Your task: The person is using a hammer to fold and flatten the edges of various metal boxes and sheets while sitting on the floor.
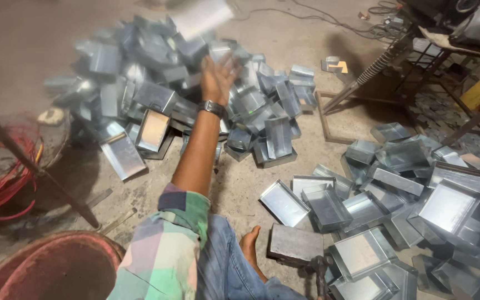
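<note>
As the left hand (218, 75) stretches out open-fingered over the heap of shiny rectangular metal trays (156, 94), a blurred grey tray (202, 16) hangs airborne above; right hand unseen.

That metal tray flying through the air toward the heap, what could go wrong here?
1. The tray has left the open hand and is blurred mid-flight; it could bounce off the big pile and roll back.
2. A bare foot rests on the floor beside the nearer trays; their thin sheet-metal edges could cut it.
3. Red wire lies coiled at the left, a possible snag.
</note>
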